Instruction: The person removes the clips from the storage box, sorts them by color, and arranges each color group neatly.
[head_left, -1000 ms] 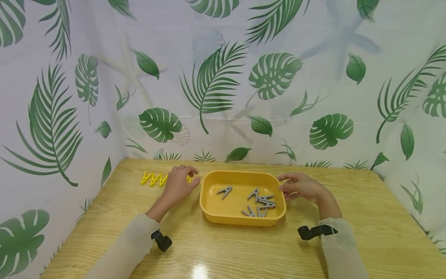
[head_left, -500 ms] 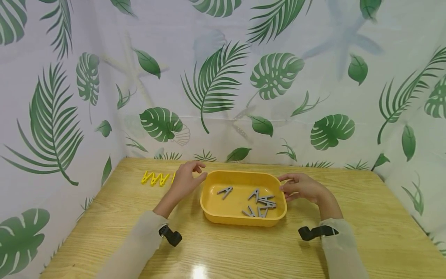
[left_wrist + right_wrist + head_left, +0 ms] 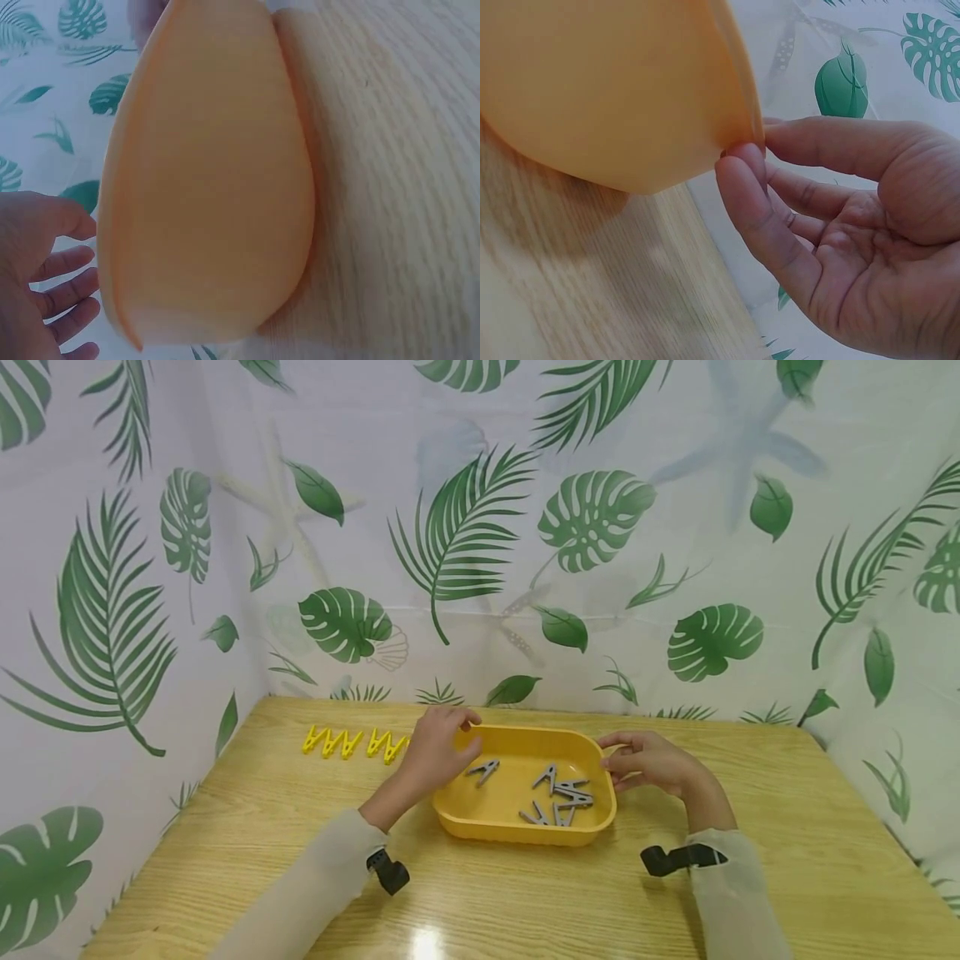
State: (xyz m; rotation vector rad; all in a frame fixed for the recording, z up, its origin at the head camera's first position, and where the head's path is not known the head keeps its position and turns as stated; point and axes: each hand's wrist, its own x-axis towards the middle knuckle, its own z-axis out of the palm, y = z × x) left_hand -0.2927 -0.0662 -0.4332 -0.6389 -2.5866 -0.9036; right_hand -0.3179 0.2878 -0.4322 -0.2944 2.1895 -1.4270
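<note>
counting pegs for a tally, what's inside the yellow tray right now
Inside the yellow tray lie grey clothespins: one apart at the left, a cluster at the right whose overlap hides the exact count. The left hand covers the tray's left rim, so that corner cannot be seen.

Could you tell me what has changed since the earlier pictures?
The left hand moved right from the row of yellow plastic clothes pegs to the yellow plastic tub, uncovering two more pegs. The right hand stayed at the tub's right rim; the grey pegs inside did not shift.
</note>
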